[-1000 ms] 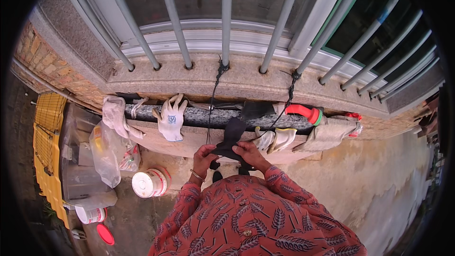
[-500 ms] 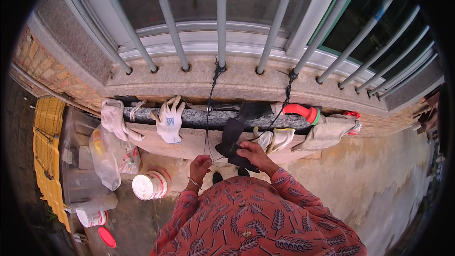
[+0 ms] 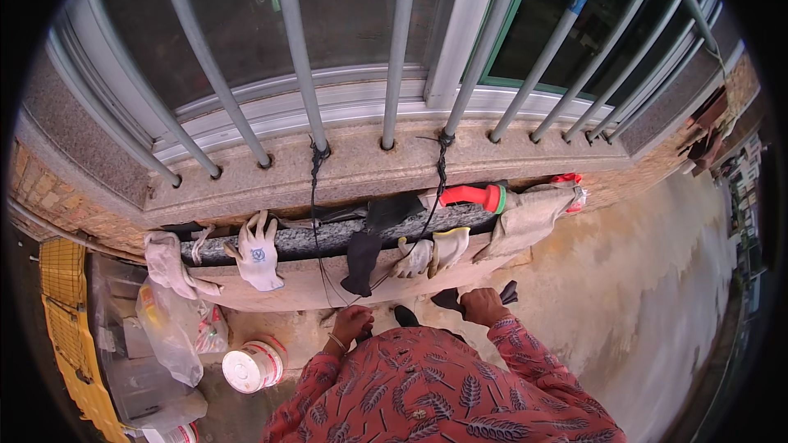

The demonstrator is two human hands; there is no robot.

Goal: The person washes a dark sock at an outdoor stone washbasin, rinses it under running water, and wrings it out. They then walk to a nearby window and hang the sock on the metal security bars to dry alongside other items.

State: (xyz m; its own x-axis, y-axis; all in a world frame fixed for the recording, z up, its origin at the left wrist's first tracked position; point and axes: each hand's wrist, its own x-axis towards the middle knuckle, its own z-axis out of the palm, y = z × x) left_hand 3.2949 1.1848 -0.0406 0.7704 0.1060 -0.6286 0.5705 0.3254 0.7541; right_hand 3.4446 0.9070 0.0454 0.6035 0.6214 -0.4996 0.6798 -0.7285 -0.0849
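My left hand is closed at the lower ends of thin dark cords that hang from a window bar, pinching them. My right hand grips a black cloth held out to the right, below the ledge. Another dark cloth hangs over the granite ledge between the cords, with white work gloves to its left and more pale gloves to its right. A red and green plastic spout lies on the ledge.
A barred window is above. Grey rags drape at the ledge's right end. At left are a yellow plastic crate, plastic bags and a white bucket. Concrete ground extends to the right.
My right hand has moved right and down with black cloth, away from the hanging piece. My left hand moved slightly lower with the cord. The view has shifted, showing more to the right.
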